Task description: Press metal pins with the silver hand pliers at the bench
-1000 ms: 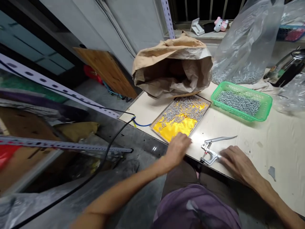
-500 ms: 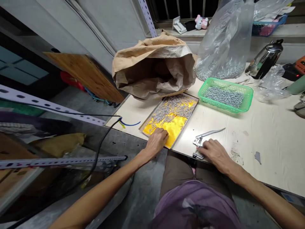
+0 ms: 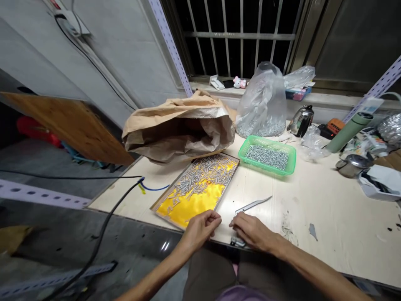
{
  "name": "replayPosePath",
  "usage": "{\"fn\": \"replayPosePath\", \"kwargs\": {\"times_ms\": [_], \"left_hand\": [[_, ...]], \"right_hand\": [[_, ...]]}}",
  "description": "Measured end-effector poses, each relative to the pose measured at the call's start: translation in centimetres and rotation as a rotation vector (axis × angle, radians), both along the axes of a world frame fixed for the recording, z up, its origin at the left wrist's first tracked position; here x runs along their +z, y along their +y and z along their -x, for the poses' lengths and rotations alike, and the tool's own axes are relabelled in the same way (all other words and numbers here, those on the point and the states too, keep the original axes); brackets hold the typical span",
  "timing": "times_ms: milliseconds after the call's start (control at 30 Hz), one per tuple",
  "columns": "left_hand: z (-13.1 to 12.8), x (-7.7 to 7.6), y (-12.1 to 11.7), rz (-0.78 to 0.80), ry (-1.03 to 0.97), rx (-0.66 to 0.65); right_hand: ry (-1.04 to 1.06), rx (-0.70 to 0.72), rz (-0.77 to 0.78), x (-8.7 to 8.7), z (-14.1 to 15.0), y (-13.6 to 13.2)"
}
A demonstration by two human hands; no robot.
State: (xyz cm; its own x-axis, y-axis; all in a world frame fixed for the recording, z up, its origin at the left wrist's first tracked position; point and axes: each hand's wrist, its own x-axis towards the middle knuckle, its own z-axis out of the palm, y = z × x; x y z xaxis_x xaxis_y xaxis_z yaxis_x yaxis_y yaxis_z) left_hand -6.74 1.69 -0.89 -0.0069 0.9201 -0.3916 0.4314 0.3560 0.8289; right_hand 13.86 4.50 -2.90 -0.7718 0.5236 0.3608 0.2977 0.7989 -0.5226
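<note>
From where I stand, the left hand (image 3: 202,228) is nearest the edge, its thumb and fingers drawn together by the near right corner of the tray. I can't tell whether anything is pinched there. The right hand (image 3: 252,232) curls over the pliers (image 3: 255,204), hiding their middle, so I can't say whether it grips them or merely rests on them; one handle pokes out beyond the fingers, and the head shows below, at the table's edge. The pliers lie between hand and tabletop (image 3: 313,196), probably so they are ready without a reach.

Just beyond the left hand, the tray (image 3: 160,200) sits aslant, with yellow cloth (image 3: 188,211) inside. Metal pins (image 3: 194,177) heap toward its far end, leaving the near cloth mostly bare, perhaps so single ones are easy to pick out.

Farther off, a green basket (image 3: 292,161) holds more pins, and a paper sack (image 3: 175,110) lies with its mouth toward the person, likely for easy access. Behind the basket, a clear bag (image 3: 260,108) stands near a kettle (image 3: 301,121), under the window bars (image 3: 241,37).
</note>
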Motion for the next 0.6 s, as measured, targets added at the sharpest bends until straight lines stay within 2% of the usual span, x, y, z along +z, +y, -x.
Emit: {"fn": "replayPosePath", "kwargs": {"times_ms": [67, 133, 233, 300, 367, 400, 500, 600], "left_hand": [[-0.8, -0.6, 0.2, 0.071, -0.118, 0.022], [-1.4, -0.5, 0.3, 0.111, -0.172, 0.027], [-2.4, 0.3, 0.3, 0.138, -0.172, 0.016], [-2.9, 0.6, 0.4, 0.167, -0.165, 0.017], [-3.3, 0.3, 0.5, 0.213, -0.149, 0.028], [-3.5, -0.1, 0.6, 0.233, -0.136, 0.027], [-3.5, -1.5, 0.5, 0.266, -0.086, -0.024], [-3.5, -2.2, 0.2, 0.289, -0.040, -0.075]], "right_hand": [[0.195, -0.179, 0.005, 1.6, -0.9, 1.9], [0.281, -0.398, -0.070, 4.4, -2.1, 4.6], [0.178, -0.685, -0.258, 8.5, -4.1, 8.6], [0.072, -0.845, -0.336, 9.6, -5.2, 9.8], [-0.016, -0.823, -0.333, 9.1, -6.0, 9.1], [-0.060, -0.767, -0.304, 8.5, -6.2, 8.1], [-0.172, -0.538, -0.145, 5.5, -6.5, 3.1], [-0.245, -0.437, 0.002, 2.2, -6.5, -1.7]]}}
